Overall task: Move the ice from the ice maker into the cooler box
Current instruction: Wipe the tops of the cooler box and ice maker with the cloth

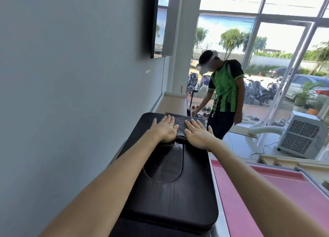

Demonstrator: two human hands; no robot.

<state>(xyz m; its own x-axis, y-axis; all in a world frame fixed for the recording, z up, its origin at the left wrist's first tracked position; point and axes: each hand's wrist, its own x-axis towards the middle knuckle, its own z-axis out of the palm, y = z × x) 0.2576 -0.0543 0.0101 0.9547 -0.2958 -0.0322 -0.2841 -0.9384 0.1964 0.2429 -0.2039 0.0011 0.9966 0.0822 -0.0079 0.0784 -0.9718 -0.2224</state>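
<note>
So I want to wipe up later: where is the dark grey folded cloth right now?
The dark grey folded cloth lies on the far end of the black ice maker lid, under the left hand and right hand.

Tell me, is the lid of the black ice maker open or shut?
Shut. The lid lies flat on the ice maker; both hands, left and right, rest open on a folded cloth.

Wall screen [157, 21]: dark, mounted high on the grey wall, cable dropping below it.
Bystander [225, 92]: green-and-black jersey, white headset, bending over shoes on the floor.
Portable air conditioner [302, 135]: white, by the glass wall, pale hose [261, 130] curling leftward.
Outside: motorbikes [258, 92] parked, cars beyond, trees.
</note>
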